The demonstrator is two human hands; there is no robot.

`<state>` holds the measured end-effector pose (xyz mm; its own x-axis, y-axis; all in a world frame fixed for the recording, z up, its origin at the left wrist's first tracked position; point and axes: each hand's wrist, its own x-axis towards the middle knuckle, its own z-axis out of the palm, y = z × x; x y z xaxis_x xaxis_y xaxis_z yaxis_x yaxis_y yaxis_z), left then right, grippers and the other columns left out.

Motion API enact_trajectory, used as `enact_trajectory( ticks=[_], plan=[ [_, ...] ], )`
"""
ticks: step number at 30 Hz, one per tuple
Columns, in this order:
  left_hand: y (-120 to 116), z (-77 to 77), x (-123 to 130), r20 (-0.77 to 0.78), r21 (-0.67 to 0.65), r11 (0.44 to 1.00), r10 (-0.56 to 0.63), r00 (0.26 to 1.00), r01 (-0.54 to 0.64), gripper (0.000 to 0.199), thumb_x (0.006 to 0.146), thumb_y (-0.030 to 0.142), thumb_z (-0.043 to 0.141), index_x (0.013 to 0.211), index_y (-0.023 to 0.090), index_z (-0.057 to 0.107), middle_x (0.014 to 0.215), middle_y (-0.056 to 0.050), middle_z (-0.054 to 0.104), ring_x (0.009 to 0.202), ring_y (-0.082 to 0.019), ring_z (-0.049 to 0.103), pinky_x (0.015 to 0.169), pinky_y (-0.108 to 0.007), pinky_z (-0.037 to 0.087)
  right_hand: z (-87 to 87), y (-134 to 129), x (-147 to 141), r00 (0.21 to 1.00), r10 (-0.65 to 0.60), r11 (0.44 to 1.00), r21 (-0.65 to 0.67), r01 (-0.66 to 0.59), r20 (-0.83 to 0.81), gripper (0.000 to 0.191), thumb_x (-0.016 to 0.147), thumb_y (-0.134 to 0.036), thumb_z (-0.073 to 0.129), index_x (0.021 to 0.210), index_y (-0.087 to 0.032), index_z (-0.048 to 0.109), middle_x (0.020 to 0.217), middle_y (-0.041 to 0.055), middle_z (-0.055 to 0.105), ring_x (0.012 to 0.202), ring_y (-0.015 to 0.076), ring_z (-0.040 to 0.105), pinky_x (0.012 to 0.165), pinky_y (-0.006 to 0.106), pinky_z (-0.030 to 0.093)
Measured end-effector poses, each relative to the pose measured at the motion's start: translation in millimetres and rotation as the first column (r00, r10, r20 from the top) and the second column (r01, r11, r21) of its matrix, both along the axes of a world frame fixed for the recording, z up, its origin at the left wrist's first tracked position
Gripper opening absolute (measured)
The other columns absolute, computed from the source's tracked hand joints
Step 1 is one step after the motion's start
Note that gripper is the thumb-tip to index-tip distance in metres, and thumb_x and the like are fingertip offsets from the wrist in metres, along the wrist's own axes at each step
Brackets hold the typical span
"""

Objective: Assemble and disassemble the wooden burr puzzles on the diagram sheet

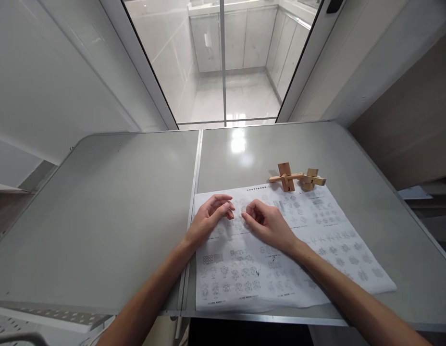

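Over finely printed paper (273, 269), text (258, 188) unreadable: left hand (210, 215) loosely open, right hand (269, 224) curled, grip unclear.

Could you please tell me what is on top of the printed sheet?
The left hand and right hand are over the printed sheet, with a wooden cross and wooden blocks at its far edge. Print behind the hands is covered.

I see thin, matt paper in the sheet (230, 300) before me; my cross (288, 184) and blocks (308, 186) look like smooth wood, my tabletop (136, 206) smooth and glossy, its edge (280, 319) metal.
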<state>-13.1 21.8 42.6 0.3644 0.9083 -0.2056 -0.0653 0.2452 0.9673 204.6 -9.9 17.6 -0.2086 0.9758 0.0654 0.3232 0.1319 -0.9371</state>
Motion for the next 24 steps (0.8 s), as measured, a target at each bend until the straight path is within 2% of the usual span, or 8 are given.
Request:
enact_trajectory(
  ticks=[16, 24],
  plan=[
    [3, -2.6, -5, -0.016, -0.004, 0.999, -0.034, 0.999, 0.034, 0.029, 0.100, 0.043, 0.071, 0.115, 0.018, 0.070, 0.097, -0.005, 0.070, 0.087, -0.016, 0.066, 0.089, -0.032, 0.051, -0.5, 2, -2, 1.000, 0.010, 1.000, -0.021, -0.009, 0.002, 0.022, 0.103, -0.033, 0.061, 0.085, -0.023, 0.054, 0.067, -0.0030, 0.057, 0.056, 0.0134, 0.049, 0.052, 0.027, 0.039],
    [3, -10.0, -10, 0.174, -0.004, 1.000, 0.015, 0.985, -0.014, 0.028, 0.096, 0.039, 0.076, 0.116, 0.019, 0.070, 0.095, -0.004, 0.067, 0.081, -0.014, 0.061, 0.084, -0.030, 0.049, -2.5, 1, -3, 1.000, 0.005, 0.999, -0.050, -0.006, -0.023, 0.024, 0.104, -0.037, 0.062, 0.086, -0.023, 0.054, 0.067, -0.0032, 0.056, 0.057, 0.0134, 0.049, 0.052, 0.026, 0.039]
  ],
)
